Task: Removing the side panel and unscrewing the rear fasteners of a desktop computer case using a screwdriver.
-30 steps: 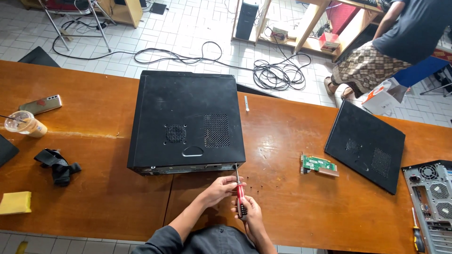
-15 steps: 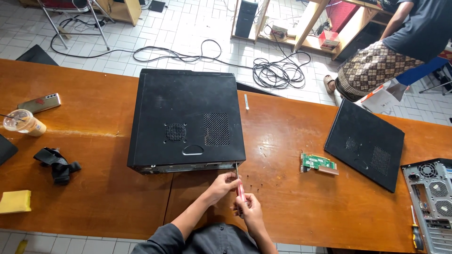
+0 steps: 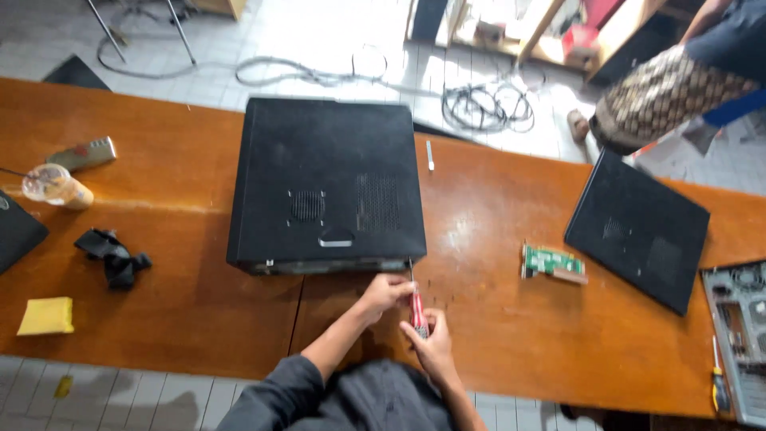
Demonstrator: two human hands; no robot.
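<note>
My 2 hands grip the screwdriver (image 3: 417, 307): right (image 3: 431, 339) closed on its handle, left (image 3: 384, 291) pinching its shaft beside the case (image 3: 327, 183).

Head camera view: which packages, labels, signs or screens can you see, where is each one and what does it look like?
No screen or sign shows; no label is clear enough to tell.
Red box-like thing: on the floor past the table, top right, too blurred to tell if it is a package.
Plastic cup: far left on the wooden table, clear, lying tilted, with a tan drink inside.
</note>
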